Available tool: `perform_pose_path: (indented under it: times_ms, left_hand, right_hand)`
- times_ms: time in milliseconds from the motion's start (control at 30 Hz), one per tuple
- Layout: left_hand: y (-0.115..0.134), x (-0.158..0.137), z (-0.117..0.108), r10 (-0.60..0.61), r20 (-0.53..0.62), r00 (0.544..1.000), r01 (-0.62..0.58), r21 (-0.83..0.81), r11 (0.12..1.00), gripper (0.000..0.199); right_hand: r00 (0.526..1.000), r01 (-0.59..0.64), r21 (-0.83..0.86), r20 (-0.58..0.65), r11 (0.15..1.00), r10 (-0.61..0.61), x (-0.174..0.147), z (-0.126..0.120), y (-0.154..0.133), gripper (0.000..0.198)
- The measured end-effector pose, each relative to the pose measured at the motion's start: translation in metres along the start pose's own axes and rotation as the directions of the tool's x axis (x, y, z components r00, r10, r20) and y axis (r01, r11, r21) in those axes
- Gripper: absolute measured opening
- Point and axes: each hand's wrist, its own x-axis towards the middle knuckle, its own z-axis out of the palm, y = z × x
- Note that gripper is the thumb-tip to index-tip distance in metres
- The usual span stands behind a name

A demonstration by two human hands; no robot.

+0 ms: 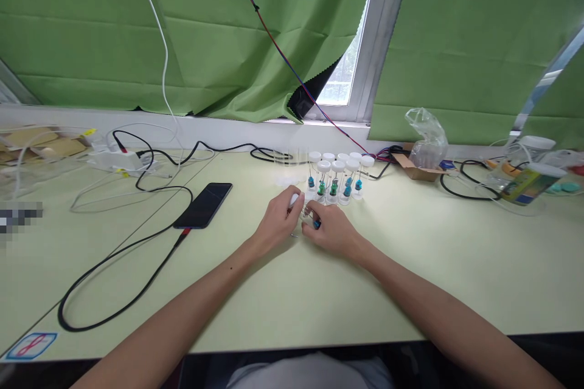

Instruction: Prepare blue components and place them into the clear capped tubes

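Observation:
My left hand (281, 214) is closed at the white-capped end of a small clear vial (308, 216), which lies tilted between my two hands. My right hand (334, 228) has its fingers curled round the other end, where a bit of blue shows; part of the vial is hidden by the fingers. Just beyond my hands, several upright clear vials (334, 185) with white lids stand close together, with small blue or green pieces and thin metal wires inside. To their left stand several clear, uncapped-looking tubes (290, 167), hard to make out. A tiny metal piece (294, 236) lies below my left hand.
A phone (204, 205) lies to the left, plugged into a looping black cable (132, 302). A white power strip (116, 161) sits at the back left. At the back right are a small cardboard box (420, 169) with a plastic bag and a labelled jar (531, 183).

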Motion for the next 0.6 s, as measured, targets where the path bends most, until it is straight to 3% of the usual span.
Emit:
perform_pose_path:
  times_ms: [200,600]
  left_hand:
    - [-0.004,0.001,0.003,0.066,-0.027,0.997,-0.065,0.045,0.997,0.029]
    - [-0.01,-0.001,0.012,0.04,-0.141,0.989,-0.033,0.058,0.998,0.033]
  right_hand:
    - [1.0,-0.016,-0.016,0.008,1.0,0.016,-0.001,0.0,-0.001,0.007]
    - [0.999,-0.044,-0.008,-0.016,0.999,0.044,0.0,0.002,-0.002,0.008]
